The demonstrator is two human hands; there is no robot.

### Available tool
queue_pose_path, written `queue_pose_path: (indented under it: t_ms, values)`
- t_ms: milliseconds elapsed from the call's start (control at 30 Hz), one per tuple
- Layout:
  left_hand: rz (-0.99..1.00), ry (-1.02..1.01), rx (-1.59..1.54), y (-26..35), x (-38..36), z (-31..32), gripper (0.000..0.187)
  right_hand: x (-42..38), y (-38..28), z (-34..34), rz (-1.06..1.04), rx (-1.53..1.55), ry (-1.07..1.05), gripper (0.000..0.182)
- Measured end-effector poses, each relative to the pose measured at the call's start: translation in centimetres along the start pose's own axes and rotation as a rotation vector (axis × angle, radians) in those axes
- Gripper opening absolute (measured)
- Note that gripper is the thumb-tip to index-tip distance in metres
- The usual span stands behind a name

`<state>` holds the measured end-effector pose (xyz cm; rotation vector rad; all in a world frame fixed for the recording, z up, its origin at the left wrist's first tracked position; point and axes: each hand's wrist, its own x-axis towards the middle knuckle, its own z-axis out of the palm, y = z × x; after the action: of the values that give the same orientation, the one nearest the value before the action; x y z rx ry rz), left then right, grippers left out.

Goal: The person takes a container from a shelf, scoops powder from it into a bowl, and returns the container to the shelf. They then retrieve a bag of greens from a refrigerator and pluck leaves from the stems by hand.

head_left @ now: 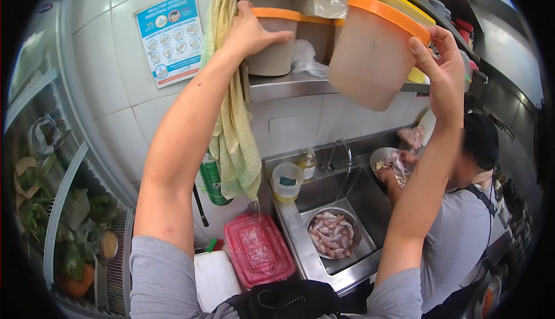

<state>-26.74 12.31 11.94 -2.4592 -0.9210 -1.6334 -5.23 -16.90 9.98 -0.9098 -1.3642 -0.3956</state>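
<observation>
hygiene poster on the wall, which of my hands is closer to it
Left. Your left hand rests on a tub on the shelf, just right of the hygiene poster. Your right hand holds the orange-lidded container much farther right.
</observation>
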Motion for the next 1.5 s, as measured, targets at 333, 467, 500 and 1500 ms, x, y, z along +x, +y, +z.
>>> queue_pose_path:
  t_ms: [333, 467, 500, 1500]
  values:
    - [0.023, -0.08, 0.37, -7.7, 3.0, 2.7, 0.08, 3.6, 3.8, 11.8, -0.154, -0.142, -0.063, 0.051]
    - [-0.193, -0.054, 0.092, -4.6, 0.8, -1.0, 0.075, 4.0, 4.6, 16.7, -0.176, -0.26, -0.045, 0.05]
    - [-0.276, -0.104, -0.323, -2.9, -0.6, -2.5, 0.078, 3.9, 4.7, 17.4, -0.103, -0.265, -0.103, 0.051]
    - [0.466, 0.281, 0.048, 2.4, -7.3, -2.6, 0.089, 13.9, 12.7, 17.2, 0.133, -0.867, -0.132, 0.085]
